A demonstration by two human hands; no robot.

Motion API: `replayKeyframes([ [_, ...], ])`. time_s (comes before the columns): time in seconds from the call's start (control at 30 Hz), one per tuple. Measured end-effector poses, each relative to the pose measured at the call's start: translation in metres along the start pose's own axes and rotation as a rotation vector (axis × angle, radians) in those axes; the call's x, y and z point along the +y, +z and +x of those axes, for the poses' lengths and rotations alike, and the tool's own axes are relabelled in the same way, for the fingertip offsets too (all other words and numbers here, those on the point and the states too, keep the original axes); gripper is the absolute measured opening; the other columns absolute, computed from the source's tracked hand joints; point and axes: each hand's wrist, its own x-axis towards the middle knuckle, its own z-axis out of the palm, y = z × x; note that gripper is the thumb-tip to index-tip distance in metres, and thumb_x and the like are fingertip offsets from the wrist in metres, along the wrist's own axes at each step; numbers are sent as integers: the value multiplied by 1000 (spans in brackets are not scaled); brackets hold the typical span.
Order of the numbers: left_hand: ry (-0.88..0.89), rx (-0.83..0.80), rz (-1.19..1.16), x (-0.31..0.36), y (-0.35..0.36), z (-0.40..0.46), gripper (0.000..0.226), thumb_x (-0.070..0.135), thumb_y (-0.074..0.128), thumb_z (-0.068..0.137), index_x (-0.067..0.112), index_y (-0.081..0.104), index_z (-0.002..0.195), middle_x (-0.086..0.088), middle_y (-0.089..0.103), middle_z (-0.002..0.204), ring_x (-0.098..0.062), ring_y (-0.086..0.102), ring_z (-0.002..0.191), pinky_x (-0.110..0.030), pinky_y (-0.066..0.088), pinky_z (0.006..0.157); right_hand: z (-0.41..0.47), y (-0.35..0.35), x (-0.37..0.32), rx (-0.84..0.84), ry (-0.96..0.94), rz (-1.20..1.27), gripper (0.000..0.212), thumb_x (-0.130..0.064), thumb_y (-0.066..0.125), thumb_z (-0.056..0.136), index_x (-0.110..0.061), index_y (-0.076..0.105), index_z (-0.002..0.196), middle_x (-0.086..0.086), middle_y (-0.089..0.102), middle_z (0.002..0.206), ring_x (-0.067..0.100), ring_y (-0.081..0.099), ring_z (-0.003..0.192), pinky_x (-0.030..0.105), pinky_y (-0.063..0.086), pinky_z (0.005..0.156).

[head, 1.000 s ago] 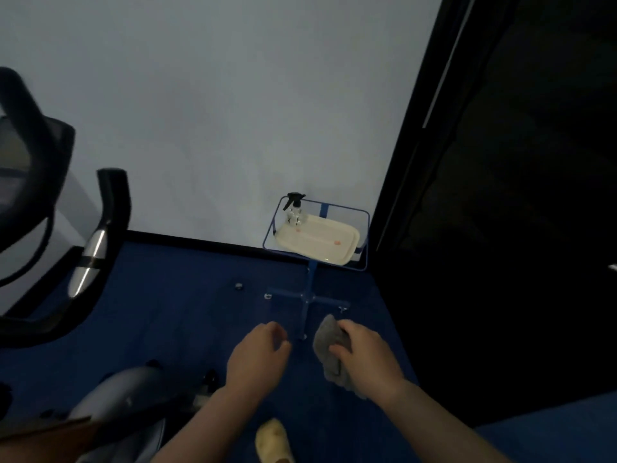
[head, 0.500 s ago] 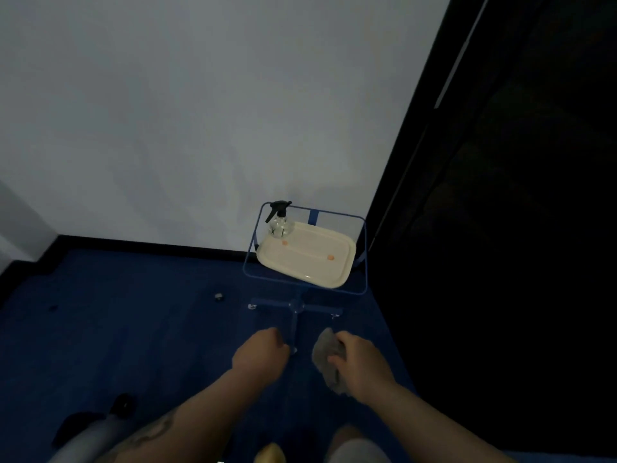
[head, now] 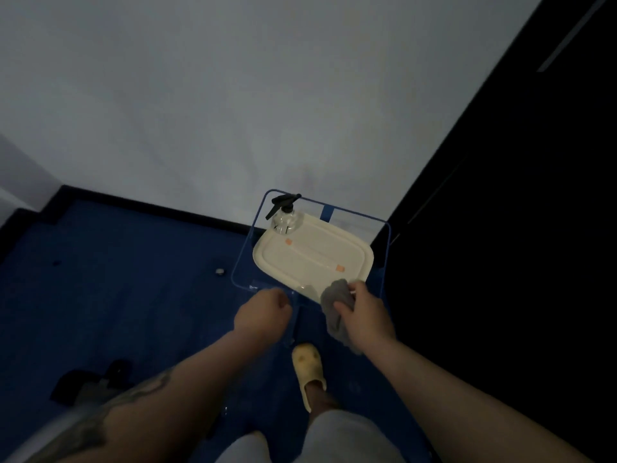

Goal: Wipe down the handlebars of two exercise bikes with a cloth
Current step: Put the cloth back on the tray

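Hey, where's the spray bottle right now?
In the head view, the spray bottle stands upright on the far left corner of the cream tray, near the white wall, well beyond the right hand holding the grey cloth.

Both forearms extend forward and downward, side by side and apart. The left hand is curled into a loose fist, knuckles up, holding nothing; the left forearm bears a dark tattoo. The right hand is clenched palm-down, its grip closed on a grey cloth between thumb and fingers.
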Motion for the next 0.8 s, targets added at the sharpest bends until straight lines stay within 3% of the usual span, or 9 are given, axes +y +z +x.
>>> replayKeyframes([
  [0.13,-26,17,-50,25,-7,47,20,29,46,89,23,63,98,1,65,105,-24,64,93,-38,54,78,64,-8,-6,-37,0,-59,26,-27,56,94,-21,49,118,7,62,113,17,53,86,27,41,69],
  [0.27,-60,27,-69,38,-5,90,26,30,48,91,23,62,112,0,61,119,-24,61,103,-38,52,83,120,-5,-12,-71,1,-163,24,-30,55,94,-19,49,115,7,63,109,23,59,91,28,42,67],
  [0.53,-122,9,-75,31,9,122,26,31,47,92,25,61,113,2,60,119,-20,60,101,-37,52,83,174,32,-9,-241,67,-312,37,-33,48,98,-17,44,130,12,59,122,28,56,111,37,47,90],
  [0.67,-149,-5,-49,20,5,109,25,31,47,93,24,61,113,2,61,116,-18,61,102,-35,52,81,163,34,-11,-255,96,-347,38,-35,45,99,-14,45,131,11,57,128,27,55,115,38,48,93],
  [0.8,-139,13,-21,10,-5,80,21,29,41,89,23,61,91,2,65,93,-17,62,83,-37,54,73,129,26,-20,-213,33,-359,43,-35,45,99,-13,42,136,9,56,130,25,56,114,35,49,89],
])
